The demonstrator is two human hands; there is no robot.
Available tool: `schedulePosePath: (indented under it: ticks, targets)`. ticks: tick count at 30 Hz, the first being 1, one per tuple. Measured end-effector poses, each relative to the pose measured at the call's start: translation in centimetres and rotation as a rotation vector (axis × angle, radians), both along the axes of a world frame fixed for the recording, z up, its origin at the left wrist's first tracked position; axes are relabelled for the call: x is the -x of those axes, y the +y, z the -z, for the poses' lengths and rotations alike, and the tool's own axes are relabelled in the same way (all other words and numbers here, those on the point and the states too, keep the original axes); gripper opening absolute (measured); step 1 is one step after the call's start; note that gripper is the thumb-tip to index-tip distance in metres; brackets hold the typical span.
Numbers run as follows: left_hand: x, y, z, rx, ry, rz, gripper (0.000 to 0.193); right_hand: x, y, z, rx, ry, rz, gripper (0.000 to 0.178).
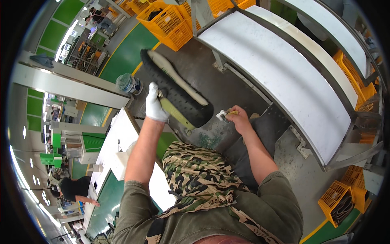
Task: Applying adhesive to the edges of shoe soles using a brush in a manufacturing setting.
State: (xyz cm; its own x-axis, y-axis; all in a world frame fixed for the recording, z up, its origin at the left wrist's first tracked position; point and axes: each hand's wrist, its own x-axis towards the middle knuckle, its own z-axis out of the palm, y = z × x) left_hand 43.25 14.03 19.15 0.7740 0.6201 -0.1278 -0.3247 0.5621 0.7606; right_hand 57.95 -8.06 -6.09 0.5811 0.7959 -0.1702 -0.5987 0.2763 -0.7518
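My left hand (153, 103), in a white glove, grips a long black padded piece (174, 87) by its left side, held up in front of me. The piece has rows of small bumps, a cream strip along its right side and a yellow-green strip along its lower left. Its exact kind does not show. Lower and to the right, my bare right hand (239, 118) is closed around a small yellow-handled tool (231, 112) with a whitish end. A short gap separates the tool from the black piece.
On the right stands a metal-framed rack with a white surface (280, 73). Yellow crates (166, 24) are stacked at the back; another crate (337, 199) sits lower right. A plastic-covered bucket (129, 83) stands beside a pillar. At left, a person (75, 189) is by a table.
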Motion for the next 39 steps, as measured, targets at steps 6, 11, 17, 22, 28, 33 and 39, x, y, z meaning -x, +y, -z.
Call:
schedulePosePath:
  ticks: [6,11,17,22,28,33,39]
  targets:
    - [-13.3,-0.4,-7.1,-0.518,0.286,0.177,0.047,-0.4,0.0,-0.8,-0.032,-0.002,0.001,0.023]
    - [-22.3,-0.2,-8.2,-0.642,0.476,0.285,0.066,-0.4,0.0,-1.5,-0.017,-0.014,-0.039,0.023]
    - [-29.1,-0.2,-6.2,-0.634,0.486,0.446,0.06,-0.9,0.1,-1.7,-0.007,0.003,-0.051,0.026]
    - [-31.2,1.0,-4.2,-0.875,0.612,0.358,0.058,-0.8,0.7,-2.2,-0.017,0.047,-0.072,0.025]
    - [-28.4,0.6,-2.7,-1.432,0.709,0.119,0.038,-0.4,0.5,-1.6,-0.027,0.045,-0.043,0.021]
    - [-13.0,-4.5,-5.3,-1.121,0.263,0.1,0.032,0.1,1.2,1.2,0.049,0.022,-0.063,0.018]
    - [16.8,-8.3,-1.6,-1.179,0.405,-0.155,0.029,0.1,2.3,1.7,0.123,0.025,-0.123,0.012]
